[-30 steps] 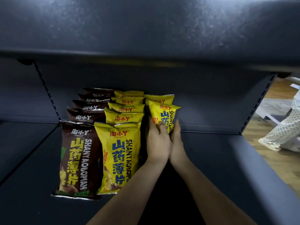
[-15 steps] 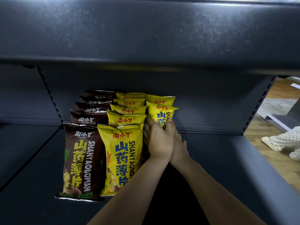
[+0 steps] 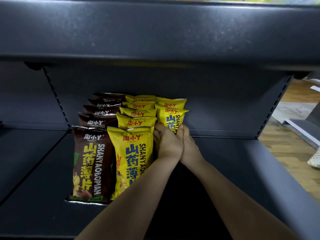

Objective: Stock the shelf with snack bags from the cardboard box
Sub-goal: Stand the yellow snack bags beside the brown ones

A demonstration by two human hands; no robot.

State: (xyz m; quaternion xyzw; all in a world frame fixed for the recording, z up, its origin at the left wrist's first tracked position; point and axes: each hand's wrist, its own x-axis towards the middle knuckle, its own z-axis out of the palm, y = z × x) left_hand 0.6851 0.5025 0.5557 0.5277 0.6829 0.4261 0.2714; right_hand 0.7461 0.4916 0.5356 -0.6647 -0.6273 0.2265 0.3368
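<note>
Deep on the dark grey shelf, two hands are pressed side by side against the front bag of a short third row. That yellow snack bag stands upright toward the back, with one more yellow bag just behind it. The left hand is laid against the bag's lower left, fingers curled around its edge; the right hand is set against the lower right, its fingertips hooked onto the bag's face, so the bag is gripped between both. To the left, a row of yellow bags is lined up front to back, touching the left hand's knuckles, and further left a row of brown bags is stood beside it. An upper shelf is seen overhead. At the far right, wooden floor and a shoe are glimpsed.
</note>
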